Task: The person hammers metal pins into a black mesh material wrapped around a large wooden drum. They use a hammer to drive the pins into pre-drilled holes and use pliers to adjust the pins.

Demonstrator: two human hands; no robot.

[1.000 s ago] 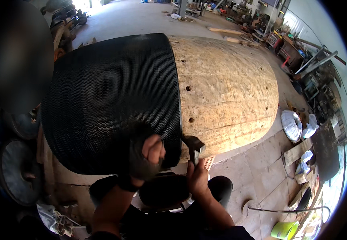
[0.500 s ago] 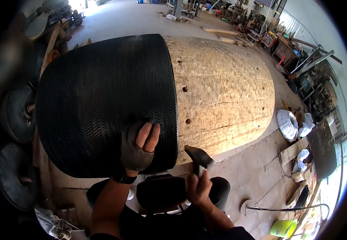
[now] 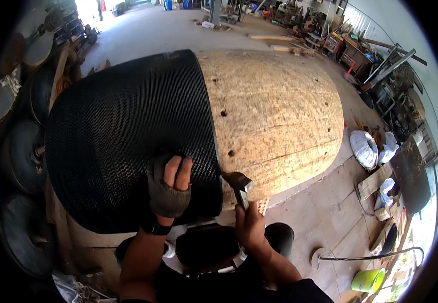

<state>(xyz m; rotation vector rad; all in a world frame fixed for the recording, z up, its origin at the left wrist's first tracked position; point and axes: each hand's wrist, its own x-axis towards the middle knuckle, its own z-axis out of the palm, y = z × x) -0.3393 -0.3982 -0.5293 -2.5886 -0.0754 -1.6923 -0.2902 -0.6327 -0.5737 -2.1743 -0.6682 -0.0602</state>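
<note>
A large wooden drum [image 3: 274, 121] with rows of small holes lies across the middle of the view. Its left part is covered by black ridged material [image 3: 128, 111] that ends in a sharp edge. My left hand [image 3: 171, 187], in a dark fingerless glove, presses against the black surface near that edge. Its fingers are curled together, and whatever they may hold is hidden. My right hand [image 3: 251, 224] is wrapped round the handle of a hammer [image 3: 241, 182]. The hammer's head is close to the black edge, low on the near side of the wood; contact cannot be made out.
Dark round discs [image 3: 22, 156] stand along the left beside a wooden beam [image 3: 57, 202]. At right are a white wrapped coil [image 3: 364, 150], planks and a dark sheet [image 3: 408, 182]. A lime-green bucket [image 3: 368, 281] sits lower right, near a curved metal rod [image 3: 370, 256]. Machinery [image 3: 347, 53] lines the far right.
The hammer has moved left and up, its head now close to the black edge. My left hand stays on the black surface. The whole view has shifted slightly.
</note>
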